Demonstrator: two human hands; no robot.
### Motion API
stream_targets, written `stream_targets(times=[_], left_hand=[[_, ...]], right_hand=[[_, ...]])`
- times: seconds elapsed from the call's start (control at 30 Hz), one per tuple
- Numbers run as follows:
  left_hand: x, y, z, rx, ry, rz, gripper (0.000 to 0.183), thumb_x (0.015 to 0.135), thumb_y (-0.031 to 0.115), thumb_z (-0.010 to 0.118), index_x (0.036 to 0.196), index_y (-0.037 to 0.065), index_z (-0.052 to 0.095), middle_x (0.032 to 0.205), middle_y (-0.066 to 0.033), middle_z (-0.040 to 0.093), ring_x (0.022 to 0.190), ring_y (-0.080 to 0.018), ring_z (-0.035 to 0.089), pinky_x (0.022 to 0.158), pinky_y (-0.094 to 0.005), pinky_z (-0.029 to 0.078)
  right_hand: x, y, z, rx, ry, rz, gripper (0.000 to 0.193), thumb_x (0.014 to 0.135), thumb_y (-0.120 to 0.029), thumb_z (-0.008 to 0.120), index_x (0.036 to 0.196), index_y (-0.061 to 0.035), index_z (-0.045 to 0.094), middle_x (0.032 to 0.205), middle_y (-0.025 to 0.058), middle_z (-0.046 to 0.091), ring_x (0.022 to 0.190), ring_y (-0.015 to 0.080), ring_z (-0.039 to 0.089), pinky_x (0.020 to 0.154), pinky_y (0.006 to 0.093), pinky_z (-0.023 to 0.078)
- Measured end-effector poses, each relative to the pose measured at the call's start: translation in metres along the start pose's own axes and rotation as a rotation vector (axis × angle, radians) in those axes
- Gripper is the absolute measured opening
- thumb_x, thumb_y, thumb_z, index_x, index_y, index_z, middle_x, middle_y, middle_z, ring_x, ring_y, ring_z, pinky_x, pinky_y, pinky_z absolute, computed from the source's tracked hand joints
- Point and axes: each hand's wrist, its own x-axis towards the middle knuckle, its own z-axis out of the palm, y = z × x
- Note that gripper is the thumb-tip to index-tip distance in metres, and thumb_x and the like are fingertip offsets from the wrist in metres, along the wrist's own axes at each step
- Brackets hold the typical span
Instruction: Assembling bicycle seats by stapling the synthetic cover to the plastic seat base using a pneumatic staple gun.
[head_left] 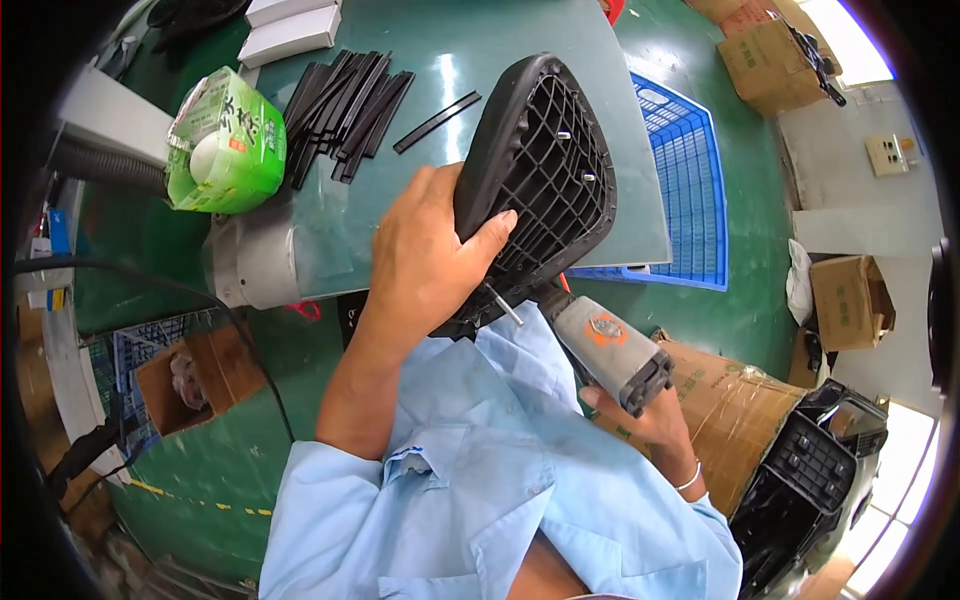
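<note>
My left hand point(425, 250) is closed around the left edge of a black plastic padded part point(548, 165), its thumb on the lattice back. The part is held tilted above the table's near edge. Small metal studs stick out of the lattice, and a longer metal pin point(503, 305) shows at its lower end. My right hand point(645, 415), lower right, is closed on a grey power tool point(612, 345) with an orange-edged emblem. The tool's body hides most of those fingers. Its front end reaches toward the part's lower end; whether they touch is hidden.
Many black strips point(345, 110) lie piled on the green table point(430, 40), with one strip point(437, 121) apart. A green carton point(235, 150) stands left. A blue crate point(690, 180) is beyond the table's right edge. A large cardboard box point(735, 400) stands at right; a cable point(225, 310) hangs at left.
</note>
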Motion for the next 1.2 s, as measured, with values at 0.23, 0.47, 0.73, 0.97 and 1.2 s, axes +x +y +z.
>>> stream_targets(times=[0.23,0.47,0.73,0.97,1.2], left_hand=[[-0.004,0.001,0.002,0.062,0.031,0.001,0.038,0.081,0.029,0.069,0.104,0.001,0.058,0.087,-0.0138,0.057,0.079,-0.0284,0.057,0.071,-0.0364,0.045],[0.009,-0.031,0.005,-0.855,-0.148,-0.243,0.038,0.085,0.019,0.064,0.116,0.000,0.055,0.105,-0.0087,0.060,0.096,-0.0167,0.057,0.087,-0.0307,0.045],[0.025,-0.015,0.022,-0.399,0.065,-0.127,0.040,0.085,0.021,0.062,0.117,-0.002,0.052,0.096,-0.0149,0.063,0.089,-0.0265,0.061,0.081,-0.0350,0.046],[0.022,-0.002,0.023,-0.258,0.080,-0.090,0.046,0.084,0.023,0.061,0.119,-0.003,0.047,0.090,-0.0241,0.065,0.084,-0.0403,0.064,0.078,-0.0441,0.049],[0.022,0.002,0.020,-0.241,0.061,-0.104,0.046,0.084,0.022,0.062,0.119,-0.004,0.046,0.087,-0.0239,0.065,0.081,-0.0400,0.064,0.076,-0.0443,0.049]], right_hand=[[0.000,-0.007,0.011,-0.008,-0.046,0.024,0.030,0.073,-0.011,0.074,0.095,0.0033,0.062,0.083,0.0120,0.068,0.070,0.0231,0.066,0.067,0.0308,0.050],[-0.003,-0.001,0.007,-0.026,0.012,-0.042,0.033,0.072,-0.012,0.075,0.097,0.0044,0.063,0.083,0.0115,0.068,0.070,0.0220,0.066,0.066,0.0301,0.050],[0.000,0.004,0.000,0.076,0.040,0.022,0.033,0.073,-0.016,0.077,0.095,0.0041,0.064,0.075,0.0081,0.067,0.062,0.0164,0.063,0.061,0.0277,0.050],[0.017,0.004,0.003,-0.039,0.012,-0.031,0.031,0.070,-0.013,0.076,0.094,0.0030,0.063,0.079,0.0116,0.067,0.068,0.0198,0.065,0.063,0.0300,0.050],[0.018,0.010,-0.005,-0.238,-0.102,-0.083,0.040,0.071,-0.016,0.076,0.103,0.0026,0.062,0.091,0.0140,0.067,0.074,0.0244,0.065,0.069,0.0323,0.051]])
